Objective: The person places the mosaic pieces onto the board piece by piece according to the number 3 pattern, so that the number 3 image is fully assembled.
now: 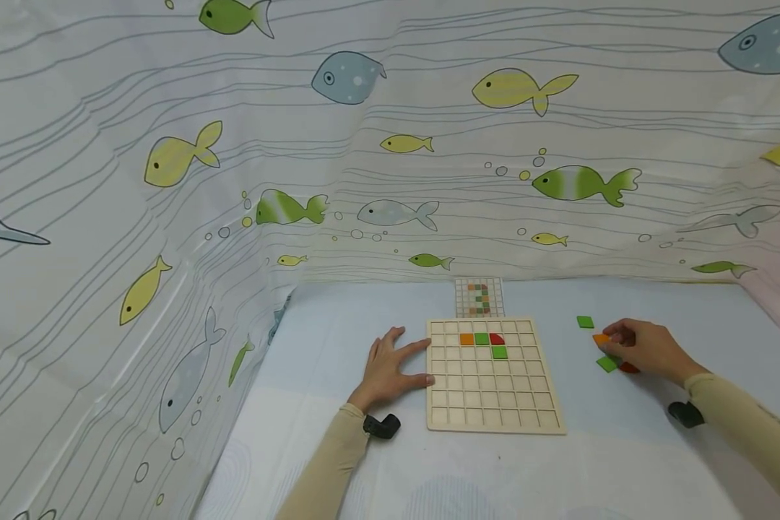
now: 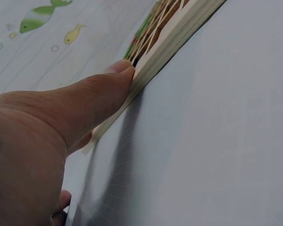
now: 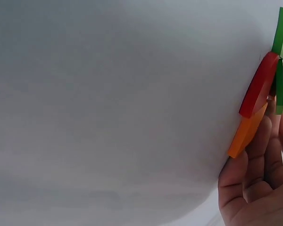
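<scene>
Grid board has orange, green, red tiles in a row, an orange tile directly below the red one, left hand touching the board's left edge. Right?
Not quite: a square green tile, not an orange one, sits directly below the quarter-round red tile, as the head view shows. The rest stands.

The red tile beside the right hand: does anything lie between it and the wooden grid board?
Yes: in the head view, a green tile lies left of the red tile, toward the grid board, with tabletop beyond. Lifting over it should probably work.
</scene>
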